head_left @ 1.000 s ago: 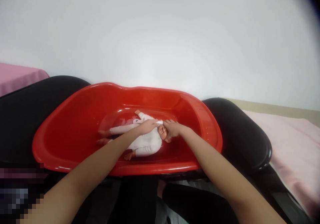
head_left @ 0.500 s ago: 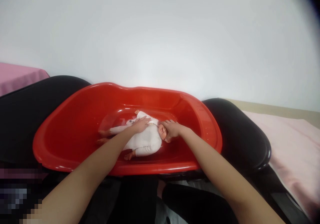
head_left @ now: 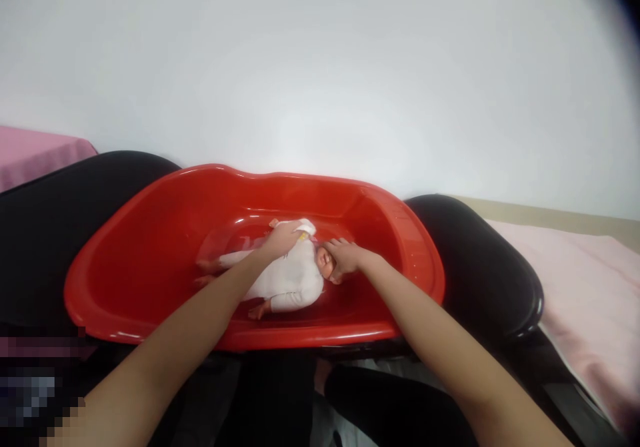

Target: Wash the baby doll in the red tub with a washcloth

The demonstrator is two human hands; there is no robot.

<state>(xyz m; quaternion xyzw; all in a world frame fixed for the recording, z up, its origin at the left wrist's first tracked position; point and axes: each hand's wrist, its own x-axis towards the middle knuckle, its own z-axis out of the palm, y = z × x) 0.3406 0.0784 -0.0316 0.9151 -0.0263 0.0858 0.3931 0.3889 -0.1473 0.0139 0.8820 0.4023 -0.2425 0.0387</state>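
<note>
A baby doll (head_left: 293, 277) in white long-sleeved clothes lies on its back in a red baby bathtub (head_left: 140, 234). Its head points right and its bare feet point left. My right hand (head_left: 347, 259) cups the top of the doll's head, fingers curved over it. My left hand (head_left: 281, 242) is closed at the far side of the doll's chest, gripping the white shirt near the far shoulder. There the cloth is bunched up, and a small yellow patch shows beside my fingers. My hand hides part of the far sleeve.
Black surfaces flank the tub, one at left (head_left: 75, 214) and one at right (head_left: 485, 267). A pale pink cloth (head_left: 585, 280) lies at far right, a darker pink cloth (head_left: 45, 154) at far left. A white wall (head_left: 320, 67) rises behind the tub.
My left hand has gone from lying flat with spread fingers on the doll's chest to closing on the shirt, which is now pulled up. My right hand stays on the head.
</note>
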